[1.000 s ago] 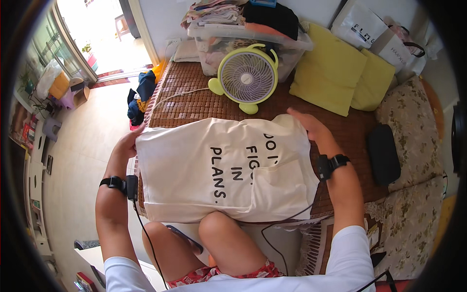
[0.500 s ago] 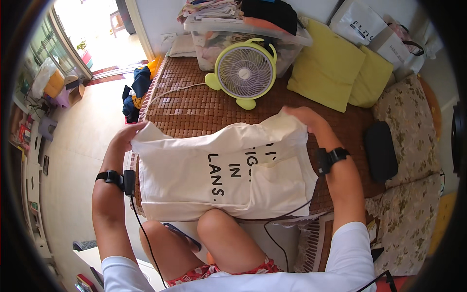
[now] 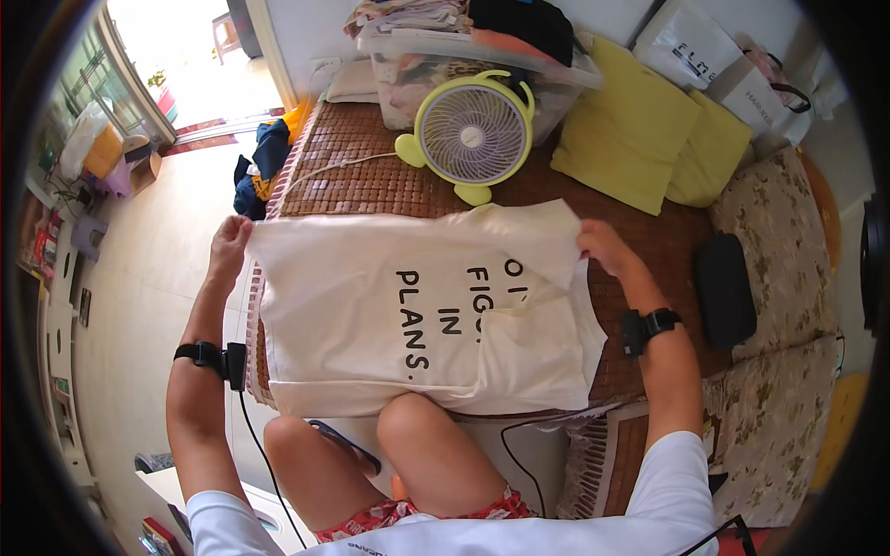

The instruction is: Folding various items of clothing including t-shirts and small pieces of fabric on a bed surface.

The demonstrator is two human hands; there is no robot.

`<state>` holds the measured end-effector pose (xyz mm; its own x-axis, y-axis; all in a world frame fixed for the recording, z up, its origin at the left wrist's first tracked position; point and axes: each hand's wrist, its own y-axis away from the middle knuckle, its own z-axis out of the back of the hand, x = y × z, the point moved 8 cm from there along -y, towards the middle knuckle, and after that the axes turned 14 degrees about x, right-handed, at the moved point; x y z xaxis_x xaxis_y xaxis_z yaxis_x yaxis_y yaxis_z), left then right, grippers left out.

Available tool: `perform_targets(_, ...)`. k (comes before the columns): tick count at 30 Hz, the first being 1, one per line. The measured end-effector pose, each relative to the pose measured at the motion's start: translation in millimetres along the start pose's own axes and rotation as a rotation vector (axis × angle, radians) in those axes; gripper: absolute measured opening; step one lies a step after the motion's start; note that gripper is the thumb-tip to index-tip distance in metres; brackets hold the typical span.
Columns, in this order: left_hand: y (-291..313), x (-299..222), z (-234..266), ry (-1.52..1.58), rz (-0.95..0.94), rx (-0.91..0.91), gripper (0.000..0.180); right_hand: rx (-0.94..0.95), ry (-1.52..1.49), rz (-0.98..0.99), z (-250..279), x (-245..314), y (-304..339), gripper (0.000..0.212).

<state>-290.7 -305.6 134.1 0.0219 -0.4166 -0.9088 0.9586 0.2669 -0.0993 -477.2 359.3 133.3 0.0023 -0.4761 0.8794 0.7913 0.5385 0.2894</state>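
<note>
A cream-white T-shirt [image 3: 352, 315] with black printed letters lies spread over the edge of the brown woven mat, close to my knees. A part of it is folded inward on the right, covering some of the print. My left hand [image 3: 232, 246] is closed on the shirt's far left corner. At the far right, my right hand [image 3: 603, 246] pinches the other edge between thumb and fingers. Between the two hands the far edge runs fairly straight, with slight creases on the right.
Beyond the shirt stands a green fan [image 3: 473, 134], before a clear plastic bin [image 3: 394, 97] of clothes. Yellow-green cushions [image 3: 630, 125] and white bags [image 3: 681, 46] fill the far right. A black case [image 3: 726, 287] lies right of the mat [image 3: 357, 199]. Dark clothes [image 3: 269, 153] sit at its left edge.
Both hands have lowered, the left moving slightly outward and the right coming nearer. The shirt's far edge, raised and bunched before, now lies flatter and straighter, showing more of the print.
</note>
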Motion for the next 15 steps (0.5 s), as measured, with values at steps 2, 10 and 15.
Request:
perform_targets(2, 9, 27, -7, -0.087, 0.251, 0.153, 0.013, 0.268, -0.402, -0.381, -50, -23, -3, 0.032)
perform_targets(10, 2, -17, -64, -0.253, 0.444, 0.411, 0.012, -0.045, -0.140, -0.299, -23, -33, -49, 0.038)
perform_targets(15, -7, -62, -12, -0.231, 0.295, 0.035, 0.013, 0.055, -0.676, 0.293, -21, 61, -30, 0.041)
